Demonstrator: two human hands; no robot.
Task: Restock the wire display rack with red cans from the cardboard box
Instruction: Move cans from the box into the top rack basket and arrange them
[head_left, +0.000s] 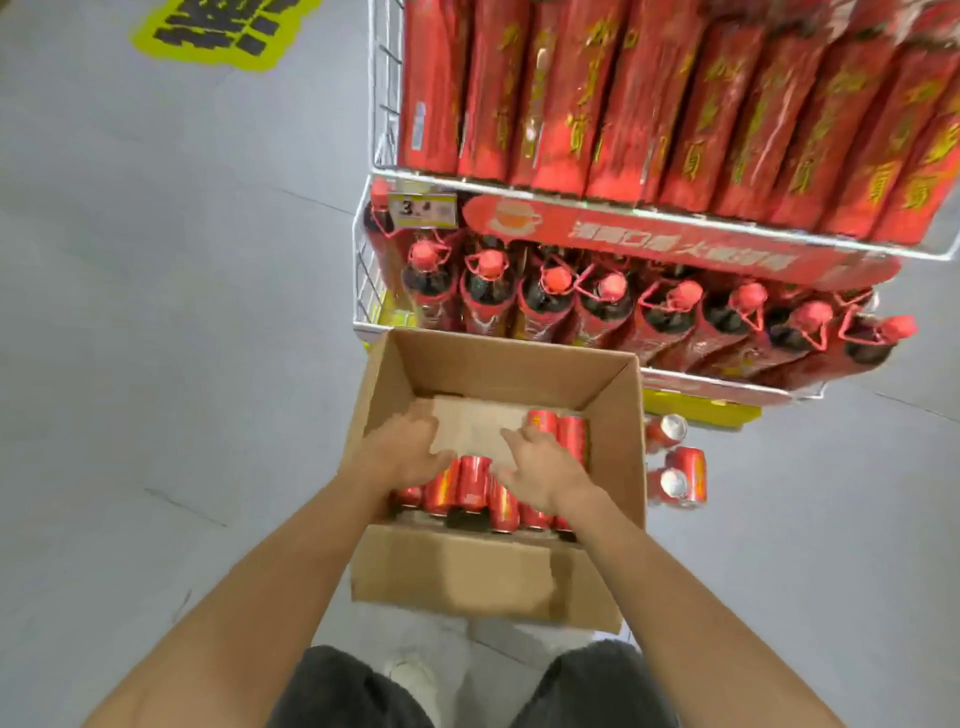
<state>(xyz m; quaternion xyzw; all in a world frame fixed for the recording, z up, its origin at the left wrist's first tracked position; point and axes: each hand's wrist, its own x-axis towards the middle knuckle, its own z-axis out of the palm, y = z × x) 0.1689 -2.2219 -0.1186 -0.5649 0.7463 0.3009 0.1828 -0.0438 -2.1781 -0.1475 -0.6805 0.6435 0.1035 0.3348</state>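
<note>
An open cardboard box (613, 410) stands on the floor in front of the wire display rack (374, 130). Several red cans (470, 486) lie on their sides along the box's near edge, and two more (558, 434) lie at its right. A bare cardboard sheet (472, 421) shows in the middle. Both hands are inside the box. My left hand (402, 447) lies with spread fingers over the cans at the left. My right hand (543, 465) rests on the cans to the right, fingers straight. Neither hand grips a can.
The rack's upper shelf holds tall red cartons (649, 104); the lower shelf holds dark bottles with red caps (608, 296). Three loose red cans (680, 467) lie on the grey floor right of the box. A yellow floor sticker (223, 31) is far left. My knees show below.
</note>
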